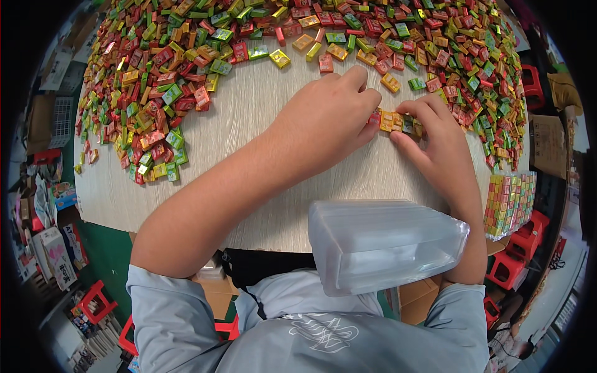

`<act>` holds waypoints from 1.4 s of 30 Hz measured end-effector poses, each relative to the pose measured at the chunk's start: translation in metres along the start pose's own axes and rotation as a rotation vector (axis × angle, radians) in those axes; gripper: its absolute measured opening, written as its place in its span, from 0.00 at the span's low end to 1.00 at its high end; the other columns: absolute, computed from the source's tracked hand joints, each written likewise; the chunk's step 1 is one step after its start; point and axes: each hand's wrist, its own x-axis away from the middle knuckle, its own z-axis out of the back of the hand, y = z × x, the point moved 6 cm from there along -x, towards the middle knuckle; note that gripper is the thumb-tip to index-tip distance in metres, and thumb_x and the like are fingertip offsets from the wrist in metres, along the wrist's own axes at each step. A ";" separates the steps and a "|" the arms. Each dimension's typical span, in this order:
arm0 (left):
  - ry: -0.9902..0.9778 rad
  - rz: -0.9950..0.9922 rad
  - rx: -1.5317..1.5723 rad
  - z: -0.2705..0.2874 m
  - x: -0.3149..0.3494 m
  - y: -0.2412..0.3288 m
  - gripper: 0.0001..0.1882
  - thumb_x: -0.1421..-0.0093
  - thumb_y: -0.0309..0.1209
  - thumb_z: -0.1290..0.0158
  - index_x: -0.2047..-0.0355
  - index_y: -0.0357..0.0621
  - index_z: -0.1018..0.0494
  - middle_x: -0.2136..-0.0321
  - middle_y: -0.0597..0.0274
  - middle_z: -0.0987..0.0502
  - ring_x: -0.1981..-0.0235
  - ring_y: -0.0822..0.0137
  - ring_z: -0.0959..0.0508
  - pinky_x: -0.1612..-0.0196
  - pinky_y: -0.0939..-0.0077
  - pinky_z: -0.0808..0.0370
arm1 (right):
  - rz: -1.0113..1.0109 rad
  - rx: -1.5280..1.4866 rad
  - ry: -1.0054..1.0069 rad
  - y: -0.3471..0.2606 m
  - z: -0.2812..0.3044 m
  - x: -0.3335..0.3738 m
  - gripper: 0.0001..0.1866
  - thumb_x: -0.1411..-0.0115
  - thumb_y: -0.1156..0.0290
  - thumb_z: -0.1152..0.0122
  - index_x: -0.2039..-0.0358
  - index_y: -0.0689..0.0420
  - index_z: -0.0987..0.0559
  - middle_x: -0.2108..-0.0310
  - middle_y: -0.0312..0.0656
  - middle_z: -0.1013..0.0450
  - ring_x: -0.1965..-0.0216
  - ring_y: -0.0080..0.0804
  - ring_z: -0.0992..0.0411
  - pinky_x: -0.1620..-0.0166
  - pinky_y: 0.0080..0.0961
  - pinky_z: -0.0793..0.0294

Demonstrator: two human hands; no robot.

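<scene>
The short row of small wrapped blocks (387, 120) lies between the 2 hands, low over the worktop (242, 133). The left hand (339, 115) is curled narrow, thumb and fingertips pinched at the row's red end, though its knuckles hide part of that grip. The right hand (435, 137) holds the other end, thumb on the near side and fingers along the far side, with yellow and green pieces showing between them.

Each block should be very light and fairly stiff, a firm little brick in a shiny wrapper that may slide under a fingertip. Nothing visible joins the pieces, so the row would probably buckle in the middle if lifted by 1 end. The better hold is at the 2 ends, pressing gently inward, with a thumb along the near long side to keep the faces flush. Too hard a squeeze could pop a middle piece out or crease a wrapper.

Ahead of both hands spreads the loose heap of blocks (168, 56), with 1 orange-yellow block (390, 82) apart from it, just beyond the row. Nearer the body than the right hand sits a stack of clear plastic containers (385, 248), probably thin and flexible, best taken by the rims. Right of that hand stands a filled clear pack (511, 202).
</scene>
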 end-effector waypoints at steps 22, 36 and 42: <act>0.034 -0.009 -0.084 -0.003 0.001 0.006 0.14 0.43 0.36 0.32 0.59 0.47 0.18 0.62 0.57 0.23 0.61 0.53 0.19 0.57 0.58 0.21 | 0.029 0.013 0.035 -0.001 -0.004 -0.002 0.17 0.40 0.64 0.28 0.56 0.59 0.20 0.59 0.44 0.27 0.60 0.47 0.23 0.57 0.40 0.22; 0.031 -0.018 -0.064 -0.001 0.002 0.004 0.14 0.42 0.37 0.33 0.57 0.47 0.19 0.63 0.55 0.24 0.61 0.51 0.20 0.56 0.57 0.22 | 0.003 -0.236 -0.132 0.012 0.003 0.001 0.20 0.42 0.81 0.34 0.47 0.62 0.22 0.54 0.43 0.27 0.61 0.33 0.27 0.57 0.27 0.26; 0.018 -0.010 -0.075 -0.001 0.001 0.005 0.15 0.42 0.37 0.33 0.57 0.47 0.19 0.62 0.54 0.24 0.59 0.51 0.20 0.56 0.57 0.21 | -0.001 -0.206 -0.113 0.009 0.003 0.001 0.19 0.40 0.80 0.34 0.48 0.63 0.22 0.54 0.42 0.27 0.63 0.31 0.27 0.57 0.26 0.26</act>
